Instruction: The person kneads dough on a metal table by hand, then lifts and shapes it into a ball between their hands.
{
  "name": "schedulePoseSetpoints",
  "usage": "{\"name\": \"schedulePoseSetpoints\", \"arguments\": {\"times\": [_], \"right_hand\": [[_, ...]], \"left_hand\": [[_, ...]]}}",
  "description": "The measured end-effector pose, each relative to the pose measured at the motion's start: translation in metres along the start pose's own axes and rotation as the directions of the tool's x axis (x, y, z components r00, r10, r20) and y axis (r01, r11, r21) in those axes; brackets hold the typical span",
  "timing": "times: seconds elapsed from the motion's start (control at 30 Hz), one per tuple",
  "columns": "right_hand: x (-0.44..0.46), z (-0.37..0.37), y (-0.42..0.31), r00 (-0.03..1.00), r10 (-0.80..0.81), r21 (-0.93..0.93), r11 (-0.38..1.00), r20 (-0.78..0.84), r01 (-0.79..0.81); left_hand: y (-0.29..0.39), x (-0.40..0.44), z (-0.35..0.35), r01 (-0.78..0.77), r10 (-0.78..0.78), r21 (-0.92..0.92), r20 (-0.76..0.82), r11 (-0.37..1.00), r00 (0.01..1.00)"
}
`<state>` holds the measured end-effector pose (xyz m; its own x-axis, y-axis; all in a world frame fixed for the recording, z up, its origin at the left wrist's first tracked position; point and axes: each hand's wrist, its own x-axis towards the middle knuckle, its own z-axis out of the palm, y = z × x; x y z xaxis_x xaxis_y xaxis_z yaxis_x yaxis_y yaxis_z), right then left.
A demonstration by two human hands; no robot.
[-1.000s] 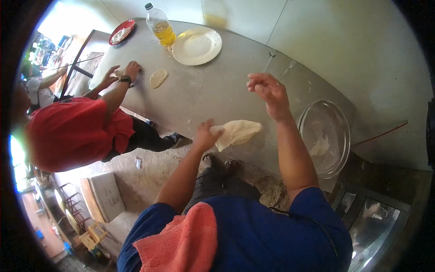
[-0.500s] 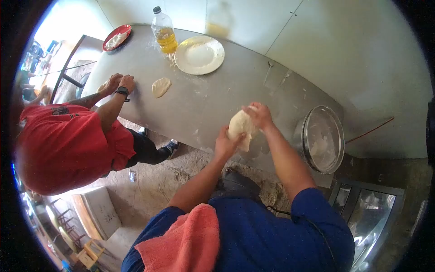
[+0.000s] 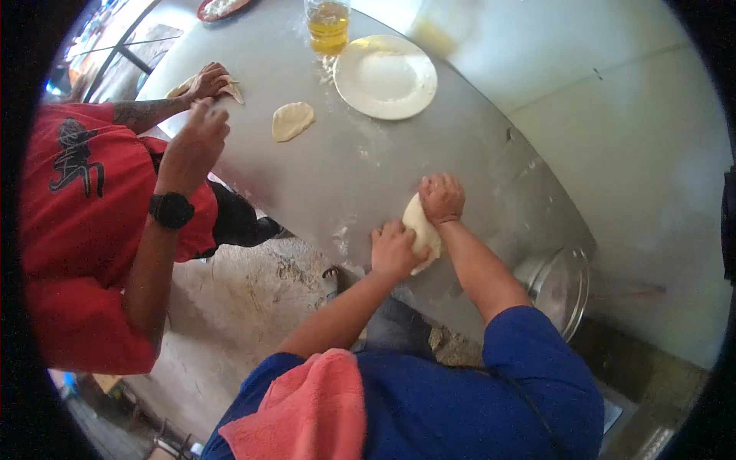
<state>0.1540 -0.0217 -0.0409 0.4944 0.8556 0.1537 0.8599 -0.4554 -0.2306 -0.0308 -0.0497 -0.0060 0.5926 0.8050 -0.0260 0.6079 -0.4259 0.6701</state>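
A pale lump of dough (image 3: 418,228) lies on the metal table in front of me. My left hand (image 3: 394,249) grips its near left side, thumb across the top. With curled fingers, my right hand (image 3: 442,199) holds the far end; its palm side is hidden. Farther left, a flat round piece of dough (image 3: 293,121) rests alone on the table. Beyond it a bottle of yellow oil (image 3: 328,27) stands beside a white plate (image 3: 386,77) dusted with flour.
At left, a person in a red shirt (image 3: 92,230) has one hand on more dough (image 3: 231,88) and the other raised. A round metal sieve or pan (image 3: 563,295) stands at the table's right end. A red plate (image 3: 222,8) with white powder is cut off at the top.
My hands have brought the dough down onto the table, where it lies more folded and narrow. The co-worker has lifted one hand. My view has shifted, cutting off the bottle's top.
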Motion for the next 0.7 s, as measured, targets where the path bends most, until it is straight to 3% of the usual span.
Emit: {"name": "schedulePoseSetpoints", "arguments": {"times": [0.03, 0.17, 0.2, 0.23, 0.27, 0.33, 0.4, 0.47, 0.6, 0.67, 0.7], "right_hand": [[0.020, 0.007, 0.001, 0.981, -0.127, -0.070, 0.991, -0.144, 0.118], [0.074, -0.008, -0.005, 0.957, -0.179, -0.097, 0.982, -0.228, 0.161], [0.075, -0.008, -0.006, 0.999, 0.002, -0.004, 1.000, -0.048, -0.003], [0.079, -0.008, -0.008, 0.976, 0.170, 0.059, 0.982, 0.137, -0.179], [0.080, -0.007, -0.009, 0.979, 0.161, 0.060, 0.984, 0.125, -0.170], [0.052, -0.016, -0.017, 0.938, 0.211, 0.067, 0.969, 0.273, -0.238], [0.007, -0.043, -0.028, 0.954, 0.061, 0.109, 0.989, 0.293, -0.096], [-0.041, -0.073, -0.044, 0.973, -0.152, 0.126, 0.983, 0.175, 0.131], [-0.052, -0.049, -0.032, 0.965, -0.065, 0.117, 0.992, 0.256, 0.036], [-0.020, -0.004, -0.017, 0.986, -0.112, -0.113, 0.985, 0.124, 0.126], [0.008, 0.003, -0.020, 0.991, -0.132, -0.142, 0.981, -0.013, 0.129]], "left_hand": [[0.002, 0.002, 0.001, -0.005, 0.006, 0.011, -0.028, 1.000, 1.000], [0.010, 0.000, -0.001, 0.036, -0.036, 0.018, -0.035, 0.999, 0.999], [0.009, -0.003, 0.000, 0.030, -0.029, 0.011, -0.059, 0.999, 0.998], [0.008, -0.001, 0.000, 0.023, -0.022, 0.010, -0.071, 1.000, 0.997], [0.005, 0.003, 0.001, 0.062, -0.062, 0.005, -0.050, 0.998, 0.997], [0.003, 0.000, 0.006, 0.103, -0.103, -0.011, -0.021, 0.995, 0.994], [0.003, -0.001, 0.009, 0.102, -0.102, -0.008, -0.078, 0.995, 0.992], [0.000, -0.002, 0.009, 0.079, -0.082, -0.028, -0.092, 0.996, 0.992], [-0.006, -0.009, 0.012, 0.008, -0.007, 0.006, -0.113, 1.000, 0.994], [-0.010, -0.009, 0.007, 0.027, -0.028, -0.015, -0.101, 1.000, 0.994], [-0.012, -0.005, 0.008, 0.036, -0.040, -0.037, -0.099, 0.999, 0.994]]}}
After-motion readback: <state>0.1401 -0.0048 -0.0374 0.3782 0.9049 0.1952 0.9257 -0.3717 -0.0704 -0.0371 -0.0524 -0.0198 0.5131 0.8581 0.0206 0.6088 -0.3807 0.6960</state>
